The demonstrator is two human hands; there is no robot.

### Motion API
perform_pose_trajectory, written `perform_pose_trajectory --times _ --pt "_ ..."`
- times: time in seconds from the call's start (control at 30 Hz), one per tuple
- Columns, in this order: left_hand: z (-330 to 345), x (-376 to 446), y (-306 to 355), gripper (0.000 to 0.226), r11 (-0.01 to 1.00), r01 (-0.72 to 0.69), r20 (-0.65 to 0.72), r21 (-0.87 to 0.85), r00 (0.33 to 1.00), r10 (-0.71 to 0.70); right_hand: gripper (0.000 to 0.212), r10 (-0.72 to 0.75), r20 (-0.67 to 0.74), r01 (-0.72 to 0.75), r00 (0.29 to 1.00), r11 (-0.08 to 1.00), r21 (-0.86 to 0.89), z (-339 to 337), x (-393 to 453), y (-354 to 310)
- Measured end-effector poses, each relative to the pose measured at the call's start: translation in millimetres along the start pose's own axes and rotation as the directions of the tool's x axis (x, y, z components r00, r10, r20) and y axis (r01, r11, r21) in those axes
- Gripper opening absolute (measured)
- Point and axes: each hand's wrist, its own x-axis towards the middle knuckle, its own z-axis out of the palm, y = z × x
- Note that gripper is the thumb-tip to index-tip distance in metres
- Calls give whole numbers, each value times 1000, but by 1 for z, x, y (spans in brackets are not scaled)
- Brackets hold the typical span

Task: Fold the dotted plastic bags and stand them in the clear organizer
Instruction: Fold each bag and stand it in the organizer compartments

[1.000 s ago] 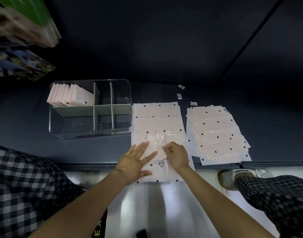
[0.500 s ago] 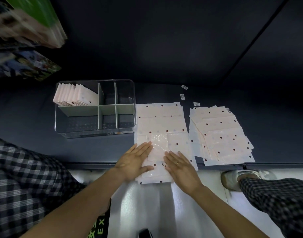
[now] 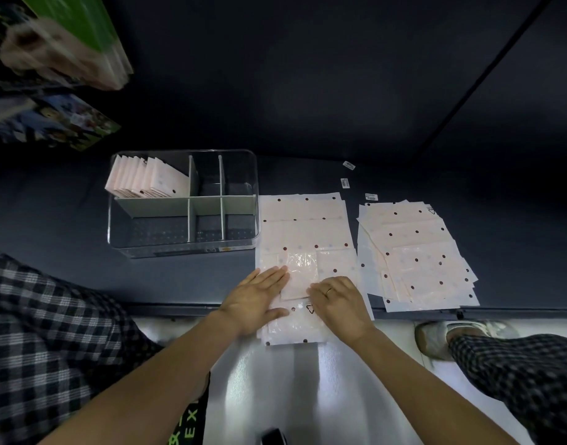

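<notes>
Head view: both hands lie flat, fingers spread and holding nothing, left hand (image 3: 256,300) and right hand (image 3: 338,303) pressing a half-folded dotted bag (image 3: 300,274) on the worktop (image 3: 67,277) beside the clear organizer (image 3: 182,248). Slippery plastic may spring open if pressure lifts. Half a second earlier, the right hand sat slightly lower.

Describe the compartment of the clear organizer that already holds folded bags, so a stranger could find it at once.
Start at the clear organizer on the dark table, left of the flat dotted bags. Grey dividers split it into a far row and a near row. The compartment you want is the far-left one, the only one holding a row of folded bags standing on edge; the others hold none.
</notes>
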Motion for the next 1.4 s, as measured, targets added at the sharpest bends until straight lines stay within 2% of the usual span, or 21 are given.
perform_pose_trajectory --times 0.1,0.17,0.23,0.3,0.37,0.43,0.57,0.67,0.73,0.8,0.87,0.97,1.0,1.07,1.13,1.23,1.33,1.4 --pt "-5 2 -1 69 1000 10 -8 -14 1000 -10 28 8 -8 -8 1000 999 39 -9 10 3" --pt "-14 2 0 62 993 27 -63 -116 997 -34 29 29 5 -29 1000 994 101 -20 17 5" --pt "-29 0 3 46 964 51 -172 -262 980 -98 24 74 34 -79 997 984 163 -36 29 8" --pt "-50 -4 5 17 906 66 -279 -417 940 -197 11 196 54 -203 979 937 285 -52 43 9" --pt "-73 -9 3 33 852 48 -316 -521 917 -245 18 304 131 -331 944 838 433 -68 58 10" --pt "-100 -16 -2 38 846 41 -303 -532 923 -236 20 331 185 -378 925 763 525 -85 73 8" --pt "-143 -34 -16 32 930 41 -255 -365 956 -142 33 242 164 -292 957 773 563 -116 106 -16" --pt "-157 -48 -26 42 957 47 -248 -287 961 -121 11 183 112 -211 977 710 672 -125 130 -42" --pt "-162 -55 -37 34 931 52 -231 -362 962 -144 10 209 77 -195 975 632 750 -127 143 -53" --pt "-167 -59 -49 18 855 40 -214 -517 961 -174 14 287 53 -213 956 560 801 -128 156 -58" --pt "-170 -62 -59 12 798 28 -221 -603 954 -200 18 360 37 -230 932 513 827 -127 167 -58" --pt "-171 -63 -73 11 746 47 -220 -664 942 -254 14 342 129 -284 931 452 846 -121 181 -57" --pt "-172 -64 -79 9 745 57 -220 -665 938 -268 12 300 201 -324 933 449 833 -118 185 -57" --pt "-174 -64 -91 8 806 94 -252 -585 923 -291 8 218 330 -395 918 472 788 -110 192 -56" --pt "-178 -63 -102 10 854 149 -294 -498 897 -329 8 213 372 -428 903 512 744 -102 203 -58" --pt "-179 -59 -119 5 817 229 -342 -529 824 -452 8 250 312 -398 917 631 666 -95 230 -65" --pt "-173 -56 -141 25 759 380 -358 -528 712 -605 15 301 269 -403 915 682 610 -88 264 -71" --pt "-167 -56 -155 35 729 522 -338 -444 655 -675 17 343 236 -415 909 702 578 -83 283 -75"
